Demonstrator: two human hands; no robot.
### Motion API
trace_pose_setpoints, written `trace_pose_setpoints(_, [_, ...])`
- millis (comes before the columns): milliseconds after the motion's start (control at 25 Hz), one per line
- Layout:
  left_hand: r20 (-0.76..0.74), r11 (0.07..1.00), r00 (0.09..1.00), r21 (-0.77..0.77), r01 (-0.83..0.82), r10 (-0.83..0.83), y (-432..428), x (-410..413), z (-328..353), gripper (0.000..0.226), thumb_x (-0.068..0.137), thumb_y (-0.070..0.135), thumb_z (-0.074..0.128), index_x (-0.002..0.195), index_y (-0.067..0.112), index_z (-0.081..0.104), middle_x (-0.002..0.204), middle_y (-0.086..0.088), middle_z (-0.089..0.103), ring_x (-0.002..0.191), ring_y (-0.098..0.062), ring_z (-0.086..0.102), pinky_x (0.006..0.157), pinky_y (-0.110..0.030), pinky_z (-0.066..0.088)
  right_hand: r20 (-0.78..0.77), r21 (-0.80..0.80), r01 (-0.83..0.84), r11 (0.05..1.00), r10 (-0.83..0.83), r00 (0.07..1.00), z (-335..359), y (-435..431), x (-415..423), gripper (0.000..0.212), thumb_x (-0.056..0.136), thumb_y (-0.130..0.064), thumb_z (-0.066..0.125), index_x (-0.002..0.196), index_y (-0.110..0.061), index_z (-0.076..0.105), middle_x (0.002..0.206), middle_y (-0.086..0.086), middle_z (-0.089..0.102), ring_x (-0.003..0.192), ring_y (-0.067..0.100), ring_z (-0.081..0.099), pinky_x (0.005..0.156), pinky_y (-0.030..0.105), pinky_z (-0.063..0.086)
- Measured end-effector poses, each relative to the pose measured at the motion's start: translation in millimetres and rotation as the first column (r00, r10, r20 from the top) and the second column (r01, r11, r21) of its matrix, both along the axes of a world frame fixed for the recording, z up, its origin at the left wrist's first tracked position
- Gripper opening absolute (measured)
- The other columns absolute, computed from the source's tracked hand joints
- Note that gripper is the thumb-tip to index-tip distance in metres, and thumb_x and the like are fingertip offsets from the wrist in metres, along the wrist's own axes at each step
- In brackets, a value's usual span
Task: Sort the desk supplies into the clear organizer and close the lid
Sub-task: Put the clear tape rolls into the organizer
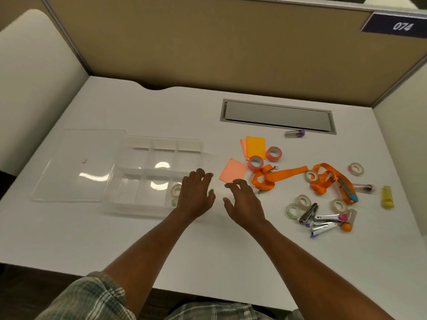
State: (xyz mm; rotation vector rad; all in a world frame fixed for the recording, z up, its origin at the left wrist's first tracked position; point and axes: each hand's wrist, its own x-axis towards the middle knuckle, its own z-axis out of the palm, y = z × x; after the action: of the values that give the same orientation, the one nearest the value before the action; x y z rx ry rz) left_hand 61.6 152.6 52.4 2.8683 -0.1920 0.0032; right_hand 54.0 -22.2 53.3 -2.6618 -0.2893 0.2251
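Observation:
The clear organizer (129,179) lies open on the white desk, and its clear lid (78,167) rests flat to its left. Two tape rolls (176,190) sit in its near right compartment. My left hand (196,195) hovers over the organizer's near right corner, fingers spread, holding nothing. My right hand (245,202) is just to the right, fingers apart and empty, near a pink sticky note (233,170). Further right lie orange lanyards (277,176), pink tape rolls (256,162), clear tape rolls (302,200), staple removers (323,221) and orange notes (255,147).
A metal cable hatch (277,116) is set into the desk at the back right, with a small purple-capped tube (294,133) in front of it. A yellow item (387,197) lies at the far right. Beige partition walls enclose the desk on three sides.

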Motion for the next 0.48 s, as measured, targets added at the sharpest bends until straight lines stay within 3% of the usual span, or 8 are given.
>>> trace_pose_setpoints(280, [-0.056,0.988,0.987,-0.035,0.150,-0.151,-109.2,-9.1,-11.1,0.050,0.084,0.037,0.060,0.128,0.014,0.058,0.120,-0.010,0.060,0.102,-0.029,0.057,0.079,-0.039,0.045,0.014,-0.050,0.038,0.998,-0.037,0.999,-4.7,-101.7,-18.4,0.044,0.094,-0.034,0.059,0.136,-0.019,0.055,0.140,0.004,0.053,0.125,0.023,0.052,0.093,0.035,0.050])
trace_pose_setpoints(480, [-0.127,0.969,0.960,-0.026,0.248,-0.249,-184.6,-20.3,-25.6,0.053,0.090,0.044,0.053,0.138,0.022,0.051,0.137,-0.009,0.051,0.120,-0.028,0.051,0.094,-0.040,0.042,0.056,-0.210,0.163,0.964,-0.155,0.986,-10.8,-171.2,-12.7,0.049,0.090,-0.036,0.062,0.135,-0.017,0.057,0.142,0.009,0.053,0.129,0.029,0.050,0.102,0.043,0.043])
